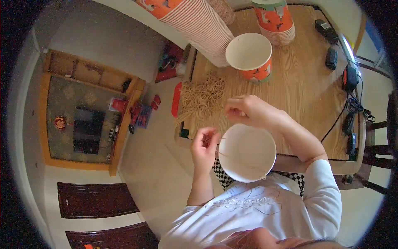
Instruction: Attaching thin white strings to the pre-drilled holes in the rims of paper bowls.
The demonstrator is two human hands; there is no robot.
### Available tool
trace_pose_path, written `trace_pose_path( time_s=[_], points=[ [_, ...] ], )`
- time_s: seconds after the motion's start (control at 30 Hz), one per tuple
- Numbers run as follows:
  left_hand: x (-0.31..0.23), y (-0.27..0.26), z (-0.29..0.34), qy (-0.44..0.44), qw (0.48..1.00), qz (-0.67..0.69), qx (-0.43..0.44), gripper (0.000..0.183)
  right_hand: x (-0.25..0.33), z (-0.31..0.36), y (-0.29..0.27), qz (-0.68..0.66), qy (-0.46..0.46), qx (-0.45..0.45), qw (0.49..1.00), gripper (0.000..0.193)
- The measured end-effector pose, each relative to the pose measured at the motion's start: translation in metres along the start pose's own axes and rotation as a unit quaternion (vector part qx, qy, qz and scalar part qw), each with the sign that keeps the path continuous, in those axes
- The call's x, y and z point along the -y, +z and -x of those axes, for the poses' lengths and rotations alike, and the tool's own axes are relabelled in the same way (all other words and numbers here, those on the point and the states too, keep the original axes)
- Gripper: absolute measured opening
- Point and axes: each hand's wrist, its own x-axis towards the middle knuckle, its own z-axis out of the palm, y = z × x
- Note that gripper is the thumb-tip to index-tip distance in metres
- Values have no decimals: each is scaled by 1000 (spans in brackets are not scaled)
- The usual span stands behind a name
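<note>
A paper bucket [247, 155], white inside, sits at my lap against the table's near edge, its open mouth facing up. A thin strand of twine [232, 159] crosses that mouth from near my left hand to a small knot or loop [263, 176] at the near rim. My left hand [205, 145] is beside the bucket's left rim, fingers curled and pinched on the twine. Above the far rim, my right hand [244, 108] has its fingers bent together; what they hold, if anything, is too small to make out. A tangled pile of tan twine [203, 94] lies just beyond my hands.
An orange-printed paper bucket [248, 56] stands on the wooden table [306, 74]. A long stack of nested buckets [195, 31] leans at the far left, and another stack [275, 20] stands behind. Black adapters [350, 79] and cables [354, 106] line the right edge.
</note>
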Motion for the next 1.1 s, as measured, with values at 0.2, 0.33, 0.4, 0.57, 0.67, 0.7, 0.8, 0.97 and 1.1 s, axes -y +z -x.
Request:
trace_pose_path(
  time_s=[0.2, 0.33, 0.4, 0.57, 0.67, 0.7, 0.8, 0.97, 1.1],
  points=[
    [-22, 5, -2, 41, 993, 110, -6, 11, 22, 10, 20, 1, -135, -62, 989, 32],
    [-24, 7, -3, 63, 993, 97, -11, 12, 21, 10, 18, 35, -38, 38, 998, 25],
    [-23, 6, -3, 76, 995, 65, -18, 12, 20, 11, 15, 44, -4, 62, 997, 20],
    [-22, 7, 0, 76, 993, -94, 1, 10, 20, 13, 15, 60, -52, -1, 997, 13],
    [-15, 3, 1, 70, 993, -91, -17, 9, 20, 11, 15, 86, -11, 13, 996, 13],
    [-15, 2, 0, 70, 993, -91, -18, 9, 18, 11, 14, 86, -12, 14, 996, 13],
    [-14, 0, -1, 80, 993, -89, -18, 9, 13, 10, 14, 102, -90, -80, 987, 15],
    [-19, 4, -3, 65, 996, -60, -8, 10, 16, 8, 19, 89, -131, -52, 986, 14],
    [-17, 3, -3, 53, 997, -64, 5, 10, 14, 7, 20, 89, -122, -51, 987, 12]
  ],
)
